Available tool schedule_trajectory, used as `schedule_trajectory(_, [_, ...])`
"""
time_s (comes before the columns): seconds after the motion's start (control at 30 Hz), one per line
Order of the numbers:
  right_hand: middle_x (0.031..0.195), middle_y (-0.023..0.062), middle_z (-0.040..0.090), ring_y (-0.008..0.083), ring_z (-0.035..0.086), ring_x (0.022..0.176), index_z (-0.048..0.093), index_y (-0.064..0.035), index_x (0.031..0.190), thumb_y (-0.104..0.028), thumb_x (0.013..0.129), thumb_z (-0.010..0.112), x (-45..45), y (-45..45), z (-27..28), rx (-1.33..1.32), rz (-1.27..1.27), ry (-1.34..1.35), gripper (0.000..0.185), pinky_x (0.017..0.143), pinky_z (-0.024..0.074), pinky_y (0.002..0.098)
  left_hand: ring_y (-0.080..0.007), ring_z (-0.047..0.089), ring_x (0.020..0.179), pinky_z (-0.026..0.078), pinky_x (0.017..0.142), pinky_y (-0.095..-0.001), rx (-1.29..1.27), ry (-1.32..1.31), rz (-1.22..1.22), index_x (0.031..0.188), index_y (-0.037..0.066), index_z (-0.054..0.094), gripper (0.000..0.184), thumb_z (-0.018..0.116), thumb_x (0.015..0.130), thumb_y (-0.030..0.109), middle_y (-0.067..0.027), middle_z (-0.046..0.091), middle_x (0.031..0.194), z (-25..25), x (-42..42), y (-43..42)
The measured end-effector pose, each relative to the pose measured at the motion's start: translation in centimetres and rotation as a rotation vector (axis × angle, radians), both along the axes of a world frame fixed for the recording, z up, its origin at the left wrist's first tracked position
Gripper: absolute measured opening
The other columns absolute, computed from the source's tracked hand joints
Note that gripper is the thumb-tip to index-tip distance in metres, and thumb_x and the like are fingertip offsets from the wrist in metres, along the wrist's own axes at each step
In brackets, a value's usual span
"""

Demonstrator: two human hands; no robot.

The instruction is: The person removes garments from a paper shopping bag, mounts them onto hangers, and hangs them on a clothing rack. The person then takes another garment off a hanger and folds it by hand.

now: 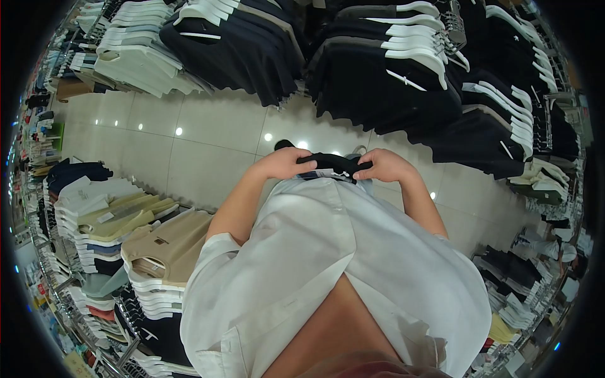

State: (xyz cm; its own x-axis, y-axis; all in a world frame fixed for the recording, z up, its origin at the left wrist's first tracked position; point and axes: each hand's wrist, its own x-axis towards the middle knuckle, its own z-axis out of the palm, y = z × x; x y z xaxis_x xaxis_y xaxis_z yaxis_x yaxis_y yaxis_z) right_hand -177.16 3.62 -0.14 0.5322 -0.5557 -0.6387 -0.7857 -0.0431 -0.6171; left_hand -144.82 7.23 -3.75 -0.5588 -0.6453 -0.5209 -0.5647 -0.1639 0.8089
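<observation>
I saw the left grip (282,163) and right grip (389,166) each pinching an end of the black cloth (338,163), just far of the white shirt (302,220). A slack thumb, I judged, could drop it onto the glossy tiled floor (211,157). It looked soft, matte, bunched into a narrow arc.

Black is shown by the held cloth (339,162) near the dial's centre, plain white by the shirt (302,220) at six o'clock. At one, black clothes (356,75) are set off by white hangers (421,58); at eleven, dark navy is shown by garments (230,63). Beige is carried by a top (178,240) at eight, and at ten the pale grey floor (214,151) is patterned by a darker grid
</observation>
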Motion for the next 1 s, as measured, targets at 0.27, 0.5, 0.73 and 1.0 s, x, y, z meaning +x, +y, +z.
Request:
schedule_trajectory(0.27, [0.091, 0.0208, 0.073, 0.0342, 0.068, 0.084, 0.077, 0.0008, 0.098, -0.048, 0.087, 0.078, 1.0, -0.5, 1.1, 0.010, -0.021, 0.039, 0.050, 0.080, 0.0527, 0.0420, -0.0151, 0.071, 0.087, 0.056, 0.080, -0.0302, 0.155, 0.060, 0.299, 0.117, 0.000, 0.074, 0.035, 0.076, 0.095, 0.028, -0.0086, 0.077, 0.101, -1.0, -0.5, -0.3])
schedule_trajectory(0.5, [0.086, 0.0226, 0.070, 0.0351, 0.067, 0.082, 0.074, 0.0020, 0.092, -0.051, 0.090, 0.075, 1.5, -0.8, 1.4, 0.009, 0.018, 0.084, 0.053, 0.078, 0.0524, 0.0433, -0.0125, 0.071, 0.080, 0.057, 0.072, -0.0284, 0.341, 0.287, 0.673, 0.109, -0.002, 0.076, 0.037, 0.080, 0.093, 0.032, -0.0077, 0.077, 0.100, -1.5, -0.5, -0.5])
schedule_trajectory(0.73, [0.085, 0.0209, 0.071, 0.0340, 0.068, 0.080, 0.075, 0.0008, 0.094, -0.047, 0.094, 0.071, 1.6, -1.1, 0.8, -0.043, -0.005, 0.019, 0.048, 0.076, 0.0526, 0.0427, -0.0291, 0.071, 0.079, 0.055, 0.070, -0.0405, -0.566, -0.299, 0.435, 0.095, 0.003, 0.077, 0.050, 0.089, 0.076, 0.048, -0.0142, 0.073, 0.088, -0.7, -1.4, 0.4])
schedule_trajectory(1.0, [0.074, 0.0077, 0.066, 0.0181, 0.058, 0.068, 0.075, -0.0012, 0.095, -0.038, 0.097, 0.072, 1.4, -1.0, 1.7, -0.028, -0.107, -0.034, 0.037, 0.067, 0.0477, 0.0350, -0.0332, 0.072, 0.082, 0.056, 0.070, -0.0447, -0.586, -0.498, 0.364, 0.088, 0.003, 0.073, 0.065, 0.077, 0.078, 0.067, -0.0133, 0.072, 0.087, -1.9, -1.3, 1.1])
